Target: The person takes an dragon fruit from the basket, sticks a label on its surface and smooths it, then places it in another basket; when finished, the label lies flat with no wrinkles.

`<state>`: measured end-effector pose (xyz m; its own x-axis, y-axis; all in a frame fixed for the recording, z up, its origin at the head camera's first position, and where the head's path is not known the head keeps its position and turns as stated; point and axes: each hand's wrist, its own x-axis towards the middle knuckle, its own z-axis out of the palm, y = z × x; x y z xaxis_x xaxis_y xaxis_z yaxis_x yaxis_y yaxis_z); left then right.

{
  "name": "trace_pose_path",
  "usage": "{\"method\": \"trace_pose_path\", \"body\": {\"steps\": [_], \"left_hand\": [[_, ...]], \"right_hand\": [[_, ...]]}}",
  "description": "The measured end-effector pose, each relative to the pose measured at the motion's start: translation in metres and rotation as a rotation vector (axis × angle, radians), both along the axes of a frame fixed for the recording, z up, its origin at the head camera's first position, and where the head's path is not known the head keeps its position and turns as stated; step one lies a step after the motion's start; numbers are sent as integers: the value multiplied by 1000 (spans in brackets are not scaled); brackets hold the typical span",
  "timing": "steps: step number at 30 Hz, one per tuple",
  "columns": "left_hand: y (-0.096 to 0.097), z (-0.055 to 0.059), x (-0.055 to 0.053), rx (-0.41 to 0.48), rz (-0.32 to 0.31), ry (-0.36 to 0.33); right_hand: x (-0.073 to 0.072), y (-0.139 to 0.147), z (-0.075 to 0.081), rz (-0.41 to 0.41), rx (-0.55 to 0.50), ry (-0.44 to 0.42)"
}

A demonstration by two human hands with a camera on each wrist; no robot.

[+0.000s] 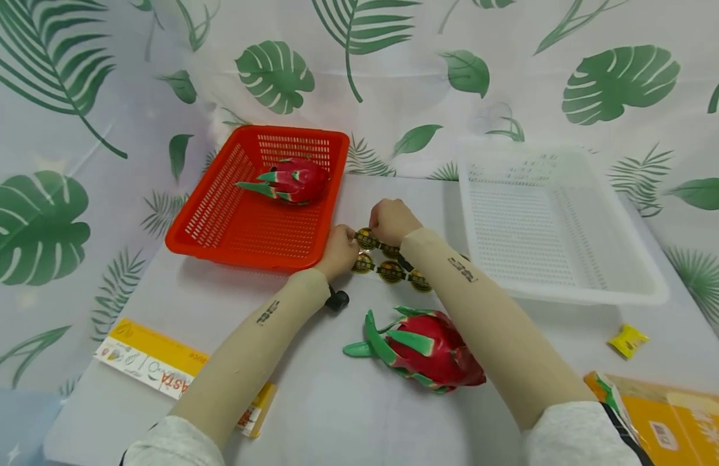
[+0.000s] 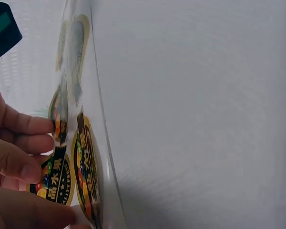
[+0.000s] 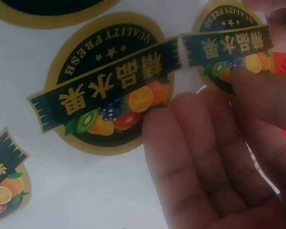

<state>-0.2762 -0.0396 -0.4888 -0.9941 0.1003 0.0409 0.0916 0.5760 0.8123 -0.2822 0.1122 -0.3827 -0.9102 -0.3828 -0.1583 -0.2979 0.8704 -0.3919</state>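
Observation:
A clear sheet of round black-and-gold fruit stickers (image 1: 391, 272) is held up between both hands, beside the red basket. My left hand (image 1: 338, 251) grips the sheet's left end; in the left wrist view its fingers (image 2: 31, 125) lie around a sticker (image 2: 88, 167). My right hand (image 1: 393, 220) pinches the far edge. Seen from the right wrist, its fingers (image 3: 190, 143) are curled at a sticker (image 3: 229, 47) with fruit pictures, beside a larger-looking sticker (image 3: 112, 86). Nearer me lies a red dragon fruit (image 1: 429, 349) with green leaf tips, partly behind the right forearm.
The red basket (image 1: 248, 259) at left holds another dragon fruit (image 1: 298, 181). A white basket (image 1: 569, 294) stands at right. A yellow wrapped sweet (image 1: 628, 340) and an orange package (image 1: 674, 421) lie at front right. The left forearm crosses a pasta box (image 1: 155, 366).

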Motion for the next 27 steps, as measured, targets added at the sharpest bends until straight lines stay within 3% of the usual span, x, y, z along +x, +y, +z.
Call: {"method": "trace_pose_path", "body": {"steps": [1, 2, 3, 6, 8, 9, 12, 16, 27], "left_hand": [[1, -11, -6, -13, 2, 37], [3, -5, -3, -25, 4, 51], [4, -11, -8, -23, 2, 35], [8, 22, 10, -22, 12, -32], [9, 50, 26, -10, 15, -85], [9, 51, 27, -3, 17, -92], [11, 65, 38, -10, 22, -89], [9, 70, 43, -10, 27, -106], [8, 63, 42, -1, 16, -152]], "right_hand": [[0, 2, 0, 2, -3, -8], [0, 5, -1, 1, -8, -20], [-1, 6, -1, 2, -15, -30], [-1, 10, 0, 3, -45, -62], [-1, 12, 1, 3, -58, -79], [-1, 13, 2, 7, -62, -76], [1, 13, 4, 12, -68, -81], [2, 12, 4, 28, -64, -85], [12, 12, 3, 41, -106, -47]]}}
